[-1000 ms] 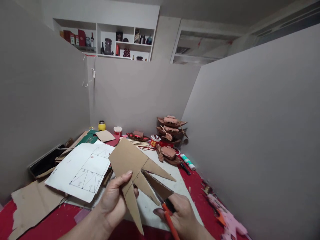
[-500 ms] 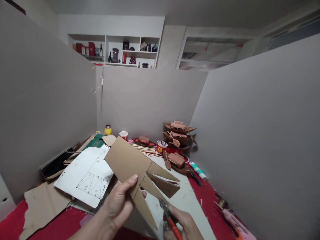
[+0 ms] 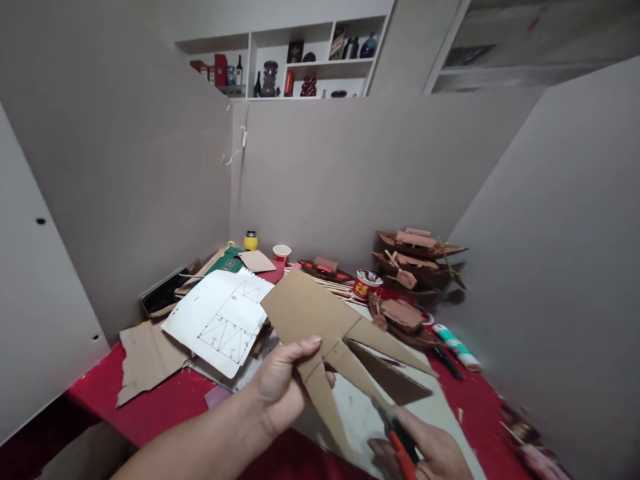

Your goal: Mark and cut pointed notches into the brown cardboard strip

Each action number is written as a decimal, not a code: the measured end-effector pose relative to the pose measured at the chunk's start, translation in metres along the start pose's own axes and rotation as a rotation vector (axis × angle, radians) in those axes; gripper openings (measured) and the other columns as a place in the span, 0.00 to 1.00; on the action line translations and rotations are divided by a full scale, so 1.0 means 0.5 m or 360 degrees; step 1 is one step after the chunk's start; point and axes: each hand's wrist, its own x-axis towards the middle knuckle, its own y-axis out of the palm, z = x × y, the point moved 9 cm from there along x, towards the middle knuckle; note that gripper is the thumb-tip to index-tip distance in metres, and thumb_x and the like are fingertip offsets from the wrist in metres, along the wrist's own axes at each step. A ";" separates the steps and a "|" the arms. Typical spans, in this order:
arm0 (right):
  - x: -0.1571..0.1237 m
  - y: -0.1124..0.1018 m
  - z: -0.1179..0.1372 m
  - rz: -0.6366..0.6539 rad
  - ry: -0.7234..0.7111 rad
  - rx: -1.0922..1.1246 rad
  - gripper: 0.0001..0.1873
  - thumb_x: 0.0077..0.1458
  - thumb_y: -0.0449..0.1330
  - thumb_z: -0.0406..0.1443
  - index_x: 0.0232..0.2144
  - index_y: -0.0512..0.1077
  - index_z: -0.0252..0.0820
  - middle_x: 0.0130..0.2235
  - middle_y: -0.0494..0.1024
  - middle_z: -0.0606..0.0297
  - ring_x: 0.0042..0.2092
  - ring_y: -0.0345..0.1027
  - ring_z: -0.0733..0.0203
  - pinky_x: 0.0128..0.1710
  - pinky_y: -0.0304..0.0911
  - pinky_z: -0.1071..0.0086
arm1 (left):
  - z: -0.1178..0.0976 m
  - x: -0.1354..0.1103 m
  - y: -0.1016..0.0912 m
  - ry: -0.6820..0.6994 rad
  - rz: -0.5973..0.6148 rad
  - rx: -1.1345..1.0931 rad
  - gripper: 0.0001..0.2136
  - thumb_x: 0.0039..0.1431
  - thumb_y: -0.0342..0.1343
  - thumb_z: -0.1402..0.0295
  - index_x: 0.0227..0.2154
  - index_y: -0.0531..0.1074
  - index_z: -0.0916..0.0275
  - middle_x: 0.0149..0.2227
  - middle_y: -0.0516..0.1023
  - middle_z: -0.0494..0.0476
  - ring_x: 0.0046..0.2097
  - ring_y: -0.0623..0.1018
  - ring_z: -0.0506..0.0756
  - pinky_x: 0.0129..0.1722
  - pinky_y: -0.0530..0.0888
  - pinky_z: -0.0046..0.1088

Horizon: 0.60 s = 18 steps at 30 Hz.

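Observation:
My left hand (image 3: 287,383) grips a brown cardboard piece (image 3: 307,303), thumb on top and fingers underneath. Several pointed flaps run from its near right side, with pencil marks at their bases and gaps between them. In my right hand (image 3: 430,443) is a pair of pliers (image 3: 400,448) with orange and black handles. Their grey jaws reach the edge of the middle flap; whether they pinch it is unclear. A white sheet with drawn triangles (image 3: 225,327) lies left of the cardboard.
Torn cardboard (image 3: 150,360) lies at left on the red table cover (image 3: 107,397). Behind are thin sticks (image 3: 335,288), a red paper cup (image 3: 367,285) and several wooden model boats (image 3: 403,317). A white-green tube (image 3: 457,347) lies at right, near the grey partition (image 3: 565,253).
The view has swung left and down, so the scene sits farther right in the picture. Both hands keep their holds, and the pliers remain by the middle flap.

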 end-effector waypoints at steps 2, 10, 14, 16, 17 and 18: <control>0.011 -0.024 0.018 -0.0117 -0.0096 -0.0156 0.16 0.58 0.59 0.43 0.24 0.59 0.46 0.19 0.63 0.73 0.19 0.55 0.64 0.19 0.52 0.71 | -0.003 -0.004 -0.002 -0.0024 -0.0051 -0.0013 0.07 0.56 0.54 0.81 0.36 0.74 0.78 0.26 0.81 0.64 0.22 0.79 0.53 0.18 0.74 0.21; 0.035 -0.017 0.025 0.0101 0.0140 -0.0203 0.15 0.52 0.59 0.38 0.25 0.54 0.48 0.21 0.64 0.72 0.21 0.54 0.63 0.21 0.52 0.72 | -0.045 -0.010 -0.001 0.0083 -0.0101 0.0168 0.06 0.57 0.54 0.80 0.36 0.74 0.79 0.26 0.81 0.64 0.19 0.77 0.51 0.16 0.75 0.21; 0.029 -0.009 -0.005 0.0170 0.0349 -0.0180 0.16 0.50 0.60 0.38 0.24 0.53 0.47 0.21 0.63 0.73 0.22 0.53 0.63 0.22 0.52 0.72 | -0.111 -0.021 0.002 0.0459 -0.0046 0.0310 0.06 0.51 0.59 0.81 0.34 0.75 0.74 0.27 0.81 0.59 0.21 0.78 0.52 0.16 0.76 0.22; 0.024 -0.014 -0.023 0.0140 0.0434 -0.0073 0.15 0.53 0.59 0.41 0.24 0.54 0.47 0.21 0.62 0.73 0.22 0.53 0.63 0.22 0.52 0.72 | -0.141 -0.033 0.006 0.0641 0.0003 0.0409 0.10 0.47 0.63 0.79 0.35 0.75 0.71 0.28 0.81 0.57 0.21 0.77 0.51 0.16 0.76 0.23; 0.021 -0.019 -0.030 0.0100 0.0460 0.0005 0.15 0.54 0.57 0.43 0.25 0.56 0.46 0.21 0.62 0.73 0.23 0.54 0.63 0.22 0.53 0.72 | -0.153 -0.039 0.009 0.0718 0.0021 0.0464 0.12 0.46 0.65 0.77 0.36 0.75 0.70 0.29 0.81 0.57 0.22 0.77 0.51 0.17 0.76 0.24; 0.019 -0.025 -0.035 0.0051 0.0466 0.0095 0.14 0.56 0.55 0.45 0.25 0.57 0.46 0.22 0.62 0.72 0.23 0.55 0.63 0.22 0.54 0.72 | -0.165 -0.045 0.012 0.0795 0.0036 0.0522 0.15 0.45 0.67 0.75 0.38 0.75 0.69 0.30 0.81 0.56 0.22 0.77 0.52 0.17 0.77 0.24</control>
